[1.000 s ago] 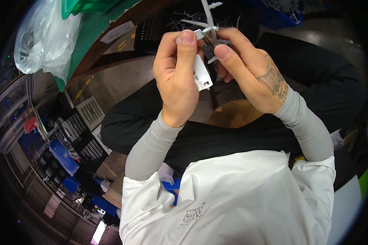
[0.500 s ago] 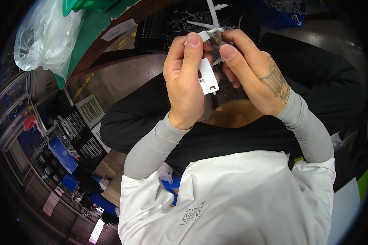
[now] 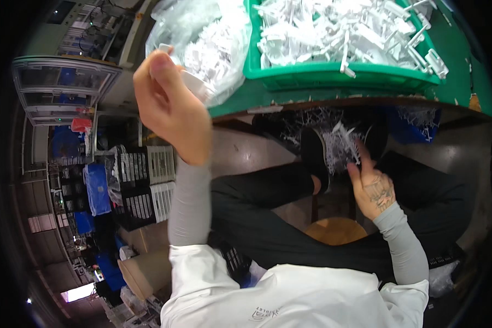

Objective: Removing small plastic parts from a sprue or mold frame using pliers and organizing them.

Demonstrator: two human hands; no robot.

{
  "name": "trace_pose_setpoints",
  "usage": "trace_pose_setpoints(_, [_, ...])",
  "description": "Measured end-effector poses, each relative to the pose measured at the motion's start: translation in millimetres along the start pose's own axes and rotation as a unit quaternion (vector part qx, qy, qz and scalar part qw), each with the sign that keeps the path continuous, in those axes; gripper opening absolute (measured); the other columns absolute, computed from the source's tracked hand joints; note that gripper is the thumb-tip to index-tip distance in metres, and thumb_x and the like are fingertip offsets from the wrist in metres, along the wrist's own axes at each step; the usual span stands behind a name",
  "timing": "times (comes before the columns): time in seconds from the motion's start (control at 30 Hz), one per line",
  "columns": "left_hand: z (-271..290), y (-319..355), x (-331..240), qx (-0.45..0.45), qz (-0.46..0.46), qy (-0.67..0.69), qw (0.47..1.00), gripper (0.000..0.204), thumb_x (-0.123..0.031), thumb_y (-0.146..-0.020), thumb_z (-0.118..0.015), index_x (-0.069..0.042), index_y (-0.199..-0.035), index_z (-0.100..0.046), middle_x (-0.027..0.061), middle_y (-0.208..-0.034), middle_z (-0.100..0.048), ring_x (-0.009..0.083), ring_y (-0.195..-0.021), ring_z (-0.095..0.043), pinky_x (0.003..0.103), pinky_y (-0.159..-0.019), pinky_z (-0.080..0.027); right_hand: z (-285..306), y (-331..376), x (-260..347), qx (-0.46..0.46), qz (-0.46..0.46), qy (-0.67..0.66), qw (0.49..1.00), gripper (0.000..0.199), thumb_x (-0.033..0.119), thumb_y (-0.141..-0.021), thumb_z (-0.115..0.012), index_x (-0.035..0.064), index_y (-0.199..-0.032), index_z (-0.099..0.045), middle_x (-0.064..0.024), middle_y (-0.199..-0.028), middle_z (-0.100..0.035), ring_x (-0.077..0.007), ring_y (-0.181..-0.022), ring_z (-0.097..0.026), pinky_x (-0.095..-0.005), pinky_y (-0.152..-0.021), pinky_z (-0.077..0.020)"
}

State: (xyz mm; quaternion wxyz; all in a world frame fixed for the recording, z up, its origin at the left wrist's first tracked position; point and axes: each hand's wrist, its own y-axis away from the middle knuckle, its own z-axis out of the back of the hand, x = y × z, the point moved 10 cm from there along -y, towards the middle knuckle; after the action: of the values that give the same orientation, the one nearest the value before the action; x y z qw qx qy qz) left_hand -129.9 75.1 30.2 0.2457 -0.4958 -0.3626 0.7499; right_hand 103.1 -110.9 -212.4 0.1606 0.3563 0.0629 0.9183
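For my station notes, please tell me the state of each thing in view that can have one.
Green tray: heaped with white parts, some over the rim.
Clear bag: contains more white parts.
Blue bin: holds thin scraps.
White piece: apparently held.
Left hand: beside the bag, fingers curled.
Right hand: near a scrap pile, grip unclear.

The green tray (image 3: 306,78) is cut by the upper edge, and so is the clear bag (image 3: 172,24) at its left. Below-left of the tray, the left grip (image 3: 172,112) is blurred and hides part of the white piece (image 3: 194,83). Below the tray, whether the right grip (image 3: 373,188) holds any thin bits (image 3: 341,142) I cannot tell.
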Motion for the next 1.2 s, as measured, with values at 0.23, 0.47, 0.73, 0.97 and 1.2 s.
trace_pose_setpoints(0.23, [-13.1,-111.7,67.3,0.012,-0.04,-0.085,0.996,0.022,-0.015,-0.092,-0.071,-0.002,-0.11,-0.074,0.0044,-0.084,-0.073,0.0077,-0.072,-0.063,0.02,-0.065,-0.05,-14.2,3.1,8.4,0.092,-0.012,0.072,0.993,0.065,0.044,-0.101,-0.04,0.0133,-0.156,-0.02,-0.024,-0.072,-0.068,-0.0459,-0.08,-0.068,-0.0553,-0.115,-0.0264])
trace_pose_setpoints(0.47, [-124.2,-166.4,98.0,0.133,-0.138,-0.186,0.964,0.025,-0.032,-0.096,-0.058,-0.016,-0.108,-0.074,0.0118,-0.102,-0.073,0.0306,-0.096,-0.07,0.036,-0.082,-0.054,-39.8,-4.3,9.0,0.108,0.0,0.035,0.994,0.064,0.045,-0.101,-0.042,0.0169,-0.155,-0.022,-0.0224,-0.075,-0.068,-0.0461,-0.086,-0.067,-0.0548,-0.101,-0.0426])
trace_pose_setpoints(0.73, [-266.7,6.6,35.6,0.607,-0.021,-0.139,0.782,0.032,-0.03,-0.085,-0.065,-0.014,-0.11,-0.073,0.0092,-0.095,-0.074,0.0205,-0.083,-0.07,0.032,-0.08,-0.053,-44.3,1.6,5.4,0.128,0.012,0.026,0.991,0.064,0.042,-0.101,-0.043,0.0131,-0.154,-0.022,-0.0224,-0.073,-0.068,-0.0452,-0.078,-0.068,-0.0555,-0.109,-0.0358])
trace_pose_setpoints(0.97, [-205.6,-62.1,30.7,0.439,0.069,-0.018,0.896,0.03,-0.019,-0.082,-0.068,-0.002,-0.107,-0.072,0.006,-0.094,-0.074,0.0122,-0.083,-0.068,0.025,-0.076,-0.052,-33.0,5.8,17.5,0.109,0.047,0.011,0.993,0.065,0.044,-0.1,-0.043,0.0113,-0.153,-0.024,-0.0224,-0.076,-0.069,-0.0415,-0.076,-0.069,-0.0547,-0.093,-0.0467])
trace_pose_setpoints(1.2, [-146.1,-45.6,-26.8,0.303,0.008,0.135,0.943,0.018,0.0,-0.087,-0.064,0.001,-0.104,-0.07,0.0048,-0.094,-0.072,0.0095,-0.085,-0.066,0.024,-0.078,-0.053,-11.5,6.9,27.7,0.067,0.064,-0.134,0.987,0.061,0.043,-0.099,-0.049,0.0099,-0.148,-0.035,-0.021,-0.072,-0.066,-0.0369,-0.072,-0.069,-0.0452,-0.074,-0.0541])
